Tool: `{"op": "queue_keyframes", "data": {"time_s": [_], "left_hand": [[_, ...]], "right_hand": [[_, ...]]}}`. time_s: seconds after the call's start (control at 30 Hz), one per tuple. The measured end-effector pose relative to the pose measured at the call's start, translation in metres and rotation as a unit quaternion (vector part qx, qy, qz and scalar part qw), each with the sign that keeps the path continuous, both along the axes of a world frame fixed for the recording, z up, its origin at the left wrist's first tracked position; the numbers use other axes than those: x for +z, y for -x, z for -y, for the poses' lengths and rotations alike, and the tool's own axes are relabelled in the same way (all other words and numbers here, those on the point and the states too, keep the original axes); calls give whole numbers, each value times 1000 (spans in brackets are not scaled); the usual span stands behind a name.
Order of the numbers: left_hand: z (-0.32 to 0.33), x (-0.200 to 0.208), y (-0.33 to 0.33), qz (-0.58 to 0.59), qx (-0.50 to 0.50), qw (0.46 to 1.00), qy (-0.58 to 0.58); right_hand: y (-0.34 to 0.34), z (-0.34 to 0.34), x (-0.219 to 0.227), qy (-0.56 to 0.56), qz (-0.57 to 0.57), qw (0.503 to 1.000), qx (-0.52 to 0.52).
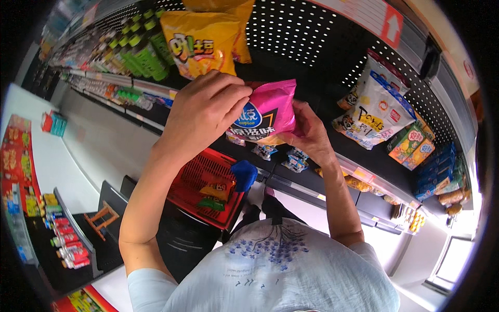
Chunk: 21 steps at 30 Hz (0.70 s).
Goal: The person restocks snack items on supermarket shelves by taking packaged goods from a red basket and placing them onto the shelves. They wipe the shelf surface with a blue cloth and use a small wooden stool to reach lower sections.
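Both my hands hold a pink bag of chips (278, 106) upright in front of the black shelf. My left hand (210, 104) pinches its upper left edge, the fingers bent over the top corner. My right hand (310, 132) grips the bag's right side lower down, its fingers partly behind the bag. Just beyond my left hand, a yellow snack bag (202, 41) stands on the same shelf, with another orange-yellow bag behind it.
White snack bags (374, 112) and yellow-green boxes (412, 143) stand on the shelf at right. Green-capped bottles (143, 57) fill its left part. Below left is a red shopping basket (195, 171) holding orange and green packets. Small blue-white packets (296, 160) sit on a lower shelf.
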<state>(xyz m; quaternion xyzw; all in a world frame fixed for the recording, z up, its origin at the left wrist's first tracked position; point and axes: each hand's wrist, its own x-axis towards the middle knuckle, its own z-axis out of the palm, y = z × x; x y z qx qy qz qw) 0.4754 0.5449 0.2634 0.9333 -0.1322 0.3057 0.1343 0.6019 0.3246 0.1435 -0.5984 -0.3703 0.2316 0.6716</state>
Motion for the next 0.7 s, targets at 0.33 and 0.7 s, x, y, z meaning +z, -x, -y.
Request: {"op": "queue_keyframes", "data": {"time_s": [0.33,0.7], "left_hand": [[-22,-34,85,-90,104,987,87],[-31,-165,184,-211,304,880,297]], "right_hand": [[46,-23,-21,58,-73,984,150],[96,-28,-97,174,135,965,141]]}}
